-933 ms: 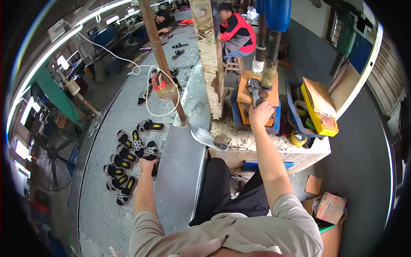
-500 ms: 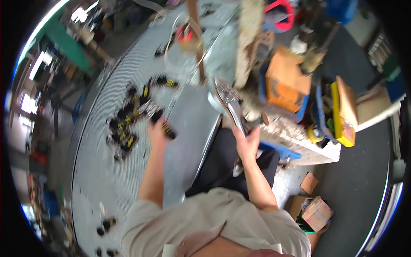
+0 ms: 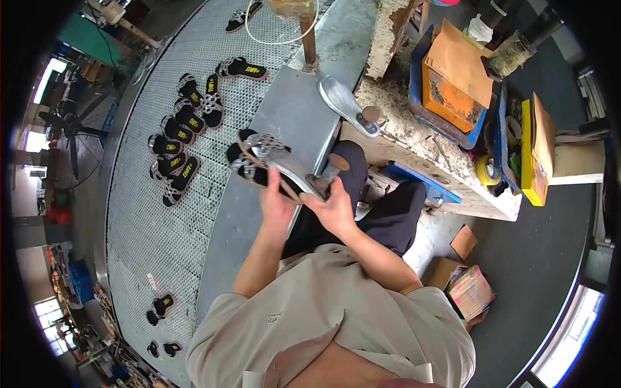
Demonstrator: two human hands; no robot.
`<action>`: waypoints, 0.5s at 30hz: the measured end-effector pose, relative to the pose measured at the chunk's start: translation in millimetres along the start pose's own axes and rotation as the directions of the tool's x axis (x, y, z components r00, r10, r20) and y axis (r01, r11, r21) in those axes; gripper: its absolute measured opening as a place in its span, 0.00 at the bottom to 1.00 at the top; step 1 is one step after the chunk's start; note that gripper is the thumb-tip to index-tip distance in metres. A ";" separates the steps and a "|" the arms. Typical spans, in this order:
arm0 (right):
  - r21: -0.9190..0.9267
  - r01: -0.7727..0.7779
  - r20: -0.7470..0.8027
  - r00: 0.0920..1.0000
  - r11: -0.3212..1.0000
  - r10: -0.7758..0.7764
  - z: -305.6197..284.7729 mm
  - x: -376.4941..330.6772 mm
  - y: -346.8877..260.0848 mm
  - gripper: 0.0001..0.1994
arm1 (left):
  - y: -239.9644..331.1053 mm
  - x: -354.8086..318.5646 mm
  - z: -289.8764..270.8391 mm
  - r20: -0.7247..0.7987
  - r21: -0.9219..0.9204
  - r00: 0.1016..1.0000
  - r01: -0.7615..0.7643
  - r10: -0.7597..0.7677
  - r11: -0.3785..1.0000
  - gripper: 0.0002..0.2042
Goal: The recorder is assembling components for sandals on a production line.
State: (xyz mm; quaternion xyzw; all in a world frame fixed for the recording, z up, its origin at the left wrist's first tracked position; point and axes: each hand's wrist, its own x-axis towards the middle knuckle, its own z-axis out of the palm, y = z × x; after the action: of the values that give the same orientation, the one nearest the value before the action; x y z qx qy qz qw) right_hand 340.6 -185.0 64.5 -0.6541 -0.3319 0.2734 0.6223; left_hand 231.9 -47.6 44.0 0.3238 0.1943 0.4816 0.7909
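Sandal [image 3: 255,155], black sole with patterned straps, was fitted over a metal foot form [image 3: 284,167] and held up above the near edge of the grey bench [image 3: 284,116], just in front of the person's lap. Left hand [image 3: 277,204] was closed on the underside of form and sandal; right hand [image 3: 336,208] was wrapped round the form's stem below a brown knob [image 3: 339,161]. Both grips were tight and full. Step in hand, as judged: seating or dressing the straps on the form. Next move probably called for steady support from the right hand while the left worked the straps.

Surroundings: a second bare metal foot form [image 3: 343,103] stood on the bench corner, near the raised work and the likeliest thing to knock. Finished black sandals [image 3: 181,136] lay in a cluster on the mesh conveyor [image 3: 149,239] to the left, well apart. An orange box [image 3: 453,77] and yellow box [image 3: 530,149] sat on the crusted side table [image 3: 414,136] to the right.
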 end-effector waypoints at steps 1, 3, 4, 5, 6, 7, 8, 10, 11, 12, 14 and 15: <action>0.022 0.057 0.020 0.998 0.998 -0.058 -13.5 -6.4 3.1 0.31 | 16.1 0.2 -1.8 -0.025 -0.009 1.000 -0.007 0.007 1.000 0.24; -0.007 0.141 -0.019 0.990 0.990 -0.141 -48.6 -27.0 17.1 0.30 | 63.6 15.0 -38.8 -0.081 -0.070 0.990 -0.125 0.119 0.990 0.22; -0.063 0.055 -0.038 0.998 0.996 -0.058 -71.4 -39.5 14.6 0.30 | 96.5 14.9 -49.5 -0.094 -0.039 0.984 -0.158 0.153 0.987 0.22; -0.133 0.063 -0.124 0.989 0.989 -0.079 -89.3 -52.3 17.6 0.31 | 132.6 13.0 -69.2 -0.178 0.075 0.946 -0.261 0.270 0.962 0.23; -0.080 0.067 -0.194 0.978 0.995 -0.082 -100.3 -56.9 59.3 0.33 | 174.5 20.7 -131.1 -0.230 0.138 0.876 -0.402 0.424 0.905 0.25; -0.074 0.162 -0.288 0.941 0.984 -0.177 -111.9 -52.8 72.9 0.35 | 209.6 14.6 -179.5 -0.241 0.134 0.827 -0.490 0.508 0.861 0.27; 0.004 0.168 -0.380 0.912 0.986 -0.154 -123.8 -46.4 83.9 0.34 | 237.1 3.2 -226.1 -0.397 0.222 0.718 -0.530 0.572 0.818 0.27; -0.327 0.058 -0.504 0.833 0.943 -0.226 -157.0 -28.2 96.2 0.33 | 275.2 -29.8 -301.1 -0.678 0.318 0.534 -0.406 0.505 0.856 0.25; -0.442 0.100 -0.520 0.781 0.891 -0.346 -171.8 -3.7 109.9 0.34 | 289.6 -43.3 -330.4 -0.800 0.288 0.461 -0.267 0.384 0.920 0.24; -0.427 0.020 -0.530 0.804 0.904 -0.268 -181.8 20.0 108.9 0.30 | 304.7 -71.5 -379.0 -0.821 0.246 0.418 -0.358 0.390 0.901 0.27; -0.523 0.035 -0.506 0.791 0.851 -0.343 -201.4 64.1 129.3 0.30 | 286.0 -69.2 -398.8 -0.876 0.234 0.309 -0.399 0.370 0.887 0.30; -0.584 0.035 -0.480 0.791 0.811 -0.380 -207.1 85.4 139.3 0.29 | 261.6 -61.7 -386.0 -0.907 0.272 0.215 -0.355 0.361 0.894 0.30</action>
State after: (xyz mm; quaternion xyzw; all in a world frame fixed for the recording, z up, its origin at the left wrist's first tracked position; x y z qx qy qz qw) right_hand 567.0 -250.5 -53.7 -0.8119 -0.2645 -0.1174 0.5070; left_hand -201.8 108.5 -49.3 0.0184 0.5390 0.7454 0.3917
